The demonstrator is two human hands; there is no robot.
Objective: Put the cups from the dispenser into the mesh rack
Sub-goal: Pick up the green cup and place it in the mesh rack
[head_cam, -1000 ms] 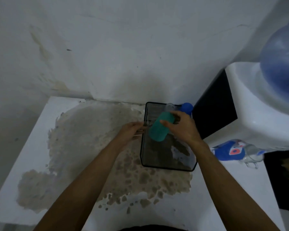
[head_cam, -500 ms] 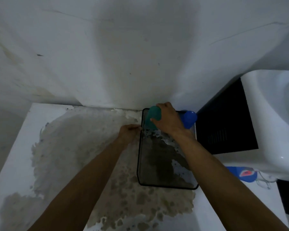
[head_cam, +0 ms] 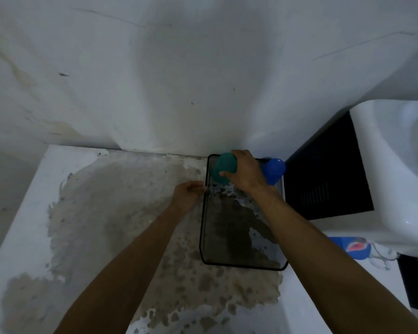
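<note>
A black mesh rack (head_cam: 244, 265) lies on the white, stained counter next to the water dispenser (head_cam: 396, 184). My right hand (head_cam: 247, 175) grips a teal cup (head_cam: 223, 168), bottom up, at the rack's far left corner. A blue cup (head_cam: 274, 171) stands upside down in the far right corner, partly hidden by my right hand. My left hand (head_cam: 190, 196) pinches the rack's left rim near its far end.
The white wall rises right behind the rack. A blue and red plastic bottle (head_cam: 352, 247) lies under the dispenser's overhang at the right. The counter (head_cam: 34, 213) carries a large brown patch of peeled surface to the left and front.
My right hand carried the teal cup from above the rack's middle to its far left corner and lowered it there. The left hand stayed on the rim. The view tilted.
</note>
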